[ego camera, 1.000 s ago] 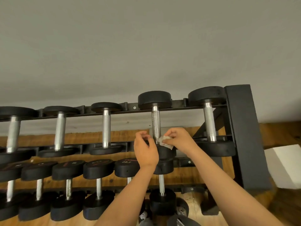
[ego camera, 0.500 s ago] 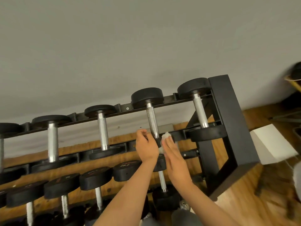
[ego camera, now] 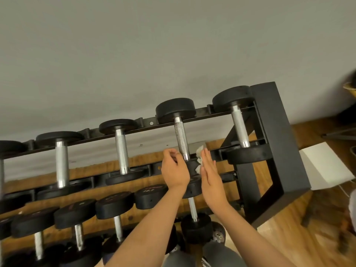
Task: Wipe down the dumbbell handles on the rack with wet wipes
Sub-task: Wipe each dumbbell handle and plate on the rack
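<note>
The black dumbbell rack holds rows of black-headed dumbbells with steel handles. Both hands are at the fourth dumbbell's knurled handle on the top row, down at its near end. My right hand has straight fingers and presses a crumpled white wet wipe against the right side of that dumbbell's near head. My left hand sits just left of the same head with its fingers curled. Its thumb is hidden, so whether it grips the dumbbell does not show.
Another dumbbell handle stands to the right, against the rack's end frame. More dumbbells fill the lower row. A white box lies on the wooden floor right of the rack. A grey wall is behind.
My right hand has turned from a cupped grip on the wipe to flat, straight fingers beside the head. The view has swung and tilted to the right. My left hand has stayed put.
</note>
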{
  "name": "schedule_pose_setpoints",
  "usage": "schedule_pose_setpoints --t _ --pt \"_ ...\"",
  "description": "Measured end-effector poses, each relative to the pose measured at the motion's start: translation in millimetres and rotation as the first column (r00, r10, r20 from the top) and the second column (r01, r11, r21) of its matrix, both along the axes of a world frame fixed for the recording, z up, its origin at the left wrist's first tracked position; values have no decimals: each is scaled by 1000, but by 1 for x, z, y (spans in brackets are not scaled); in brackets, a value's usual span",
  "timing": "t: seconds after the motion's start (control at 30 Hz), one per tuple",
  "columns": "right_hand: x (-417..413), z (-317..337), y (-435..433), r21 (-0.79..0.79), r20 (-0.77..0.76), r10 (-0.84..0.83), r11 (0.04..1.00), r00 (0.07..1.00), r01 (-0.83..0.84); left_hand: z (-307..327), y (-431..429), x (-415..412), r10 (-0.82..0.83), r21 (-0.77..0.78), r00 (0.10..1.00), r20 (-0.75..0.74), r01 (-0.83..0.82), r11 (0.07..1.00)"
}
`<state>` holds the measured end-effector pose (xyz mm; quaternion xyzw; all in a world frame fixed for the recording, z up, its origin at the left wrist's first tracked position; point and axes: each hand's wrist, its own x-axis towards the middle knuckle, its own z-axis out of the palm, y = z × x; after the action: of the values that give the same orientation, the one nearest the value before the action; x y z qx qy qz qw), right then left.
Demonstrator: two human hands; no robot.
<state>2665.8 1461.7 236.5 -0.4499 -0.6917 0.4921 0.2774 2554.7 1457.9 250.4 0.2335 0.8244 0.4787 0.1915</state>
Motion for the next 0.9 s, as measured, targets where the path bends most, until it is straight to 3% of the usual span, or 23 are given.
schedule_pose_setpoints --t 0.43,0.6,0.9 --pt "19 -9 -4 -288 -166 19 955 986 -67 -2 0 1 5 28 1000 -19 -5 1000" --pt "18 -7 26 -516 -237 -108 856 966 -31 3 0 2 18 18 1000 -1 -18 1000" --pt "20 -10 29 -587 -121 -80 810 989 -7 4 0 3 33 30 999 24 -34 999"
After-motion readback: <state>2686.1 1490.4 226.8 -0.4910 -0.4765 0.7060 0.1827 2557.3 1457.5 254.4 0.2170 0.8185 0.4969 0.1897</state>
